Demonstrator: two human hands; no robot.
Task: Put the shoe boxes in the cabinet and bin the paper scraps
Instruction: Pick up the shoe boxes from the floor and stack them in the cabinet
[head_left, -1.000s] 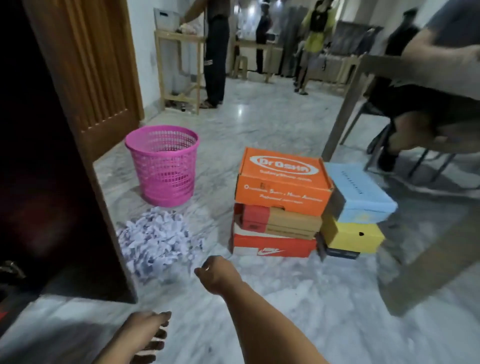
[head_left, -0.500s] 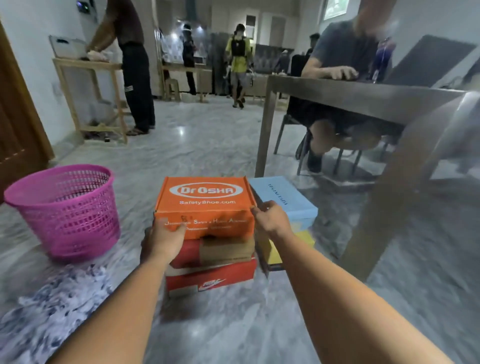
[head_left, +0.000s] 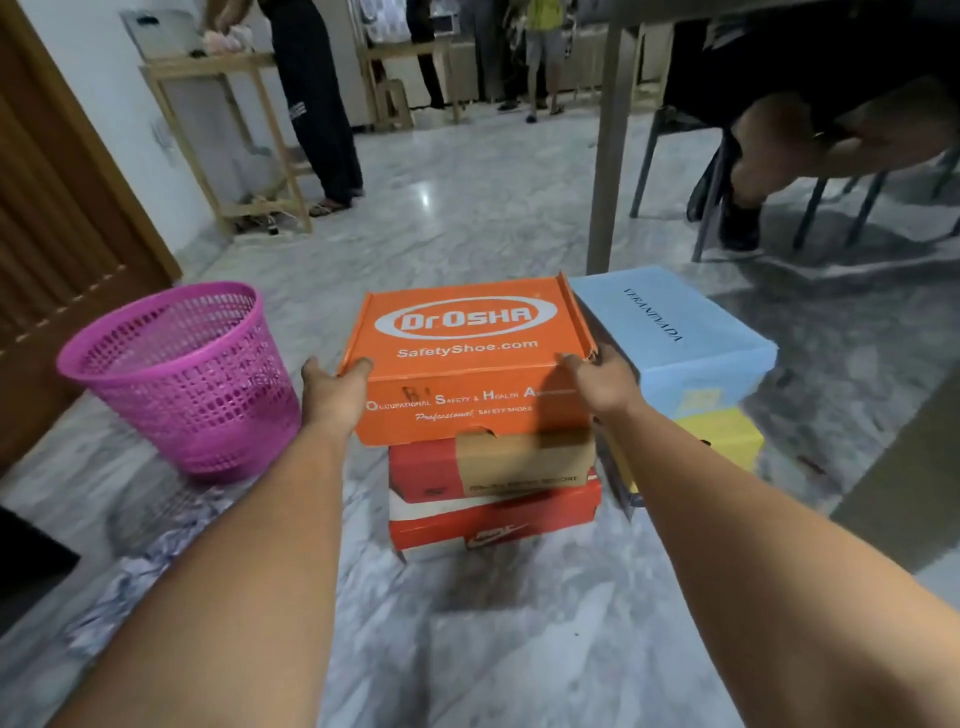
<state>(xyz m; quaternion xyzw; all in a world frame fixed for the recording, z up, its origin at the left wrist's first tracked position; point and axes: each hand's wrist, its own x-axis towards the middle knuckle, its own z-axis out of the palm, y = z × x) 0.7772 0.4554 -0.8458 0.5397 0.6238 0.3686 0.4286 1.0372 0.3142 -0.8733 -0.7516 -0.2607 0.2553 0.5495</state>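
Note:
An orange Dr.Osha shoe box (head_left: 467, 358) tops a stack on the marble floor. My left hand (head_left: 332, 397) grips its left side and my right hand (head_left: 602, 384) grips its right side. Under it lie a red and brown shoe box (head_left: 493, 467) and a red and white shoe box (head_left: 498, 519). Right of that stack, a light blue shoe box (head_left: 670, 332) rests on a yellow shoe box (head_left: 722, 436). A pile of paper scraps (head_left: 150, 551) covers the floor at lower left, in front of the pink mesh bin (head_left: 182, 374).
A brown wooden door (head_left: 57, 218) stands at the left edge. A table leg (head_left: 605, 156) rises just behind the boxes, with a seated person (head_left: 810, 124) on a chair at right. Other people stand by wooden tables (head_left: 228, 130) further back.
Both hands have gone from hanging free near the floor to gripping the sides of the orange box. The view has closed in on the stack and the box sits slightly higher.

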